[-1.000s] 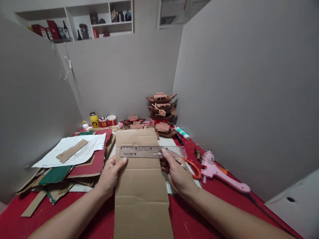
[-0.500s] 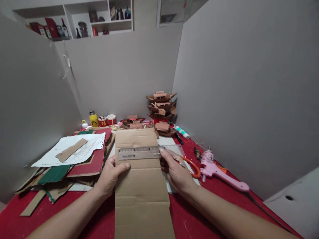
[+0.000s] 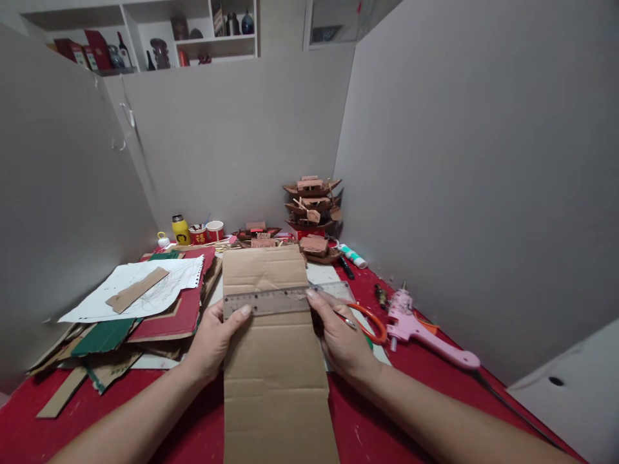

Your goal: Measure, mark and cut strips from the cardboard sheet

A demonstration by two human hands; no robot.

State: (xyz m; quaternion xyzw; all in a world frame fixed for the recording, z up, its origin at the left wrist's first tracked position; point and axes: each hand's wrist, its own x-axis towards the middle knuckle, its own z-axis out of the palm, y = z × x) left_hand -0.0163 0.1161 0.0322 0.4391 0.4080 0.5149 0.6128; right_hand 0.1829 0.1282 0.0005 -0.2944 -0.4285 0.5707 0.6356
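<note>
A long piece of brown corrugated cardboard (image 3: 275,361) with cross creases stands lengthwise before me. Across its upper part lies a clear plastic ruler (image 3: 275,301), sticking out past the right edge. My left hand (image 3: 215,338) is closed on the cardboard's left edge, its thumb pressing at the ruler's lower edge and its fingers hidden behind. With thumb on top, my right hand (image 3: 343,335) pinches the ruler against the right edge. A pen (image 3: 349,322) with a silvery end rests in that hand too. Just beyond it are the orange handles of scissors (image 3: 380,332).
Cardboard scraps and a scribbled white sheet (image 3: 116,283) are piled at left on the red tabletop (image 3: 367,419). A pink glue gun (image 3: 425,338) lies at right. Behind stand model boats (image 3: 312,209), cups (image 3: 215,230) and a yellow bottle (image 3: 180,230). Grey panels enclose the table.
The ruler has shifted slightly left, its left end now at the cardboard's left edge. My left thumb has moved up onto the ruler's lower edge.
</note>
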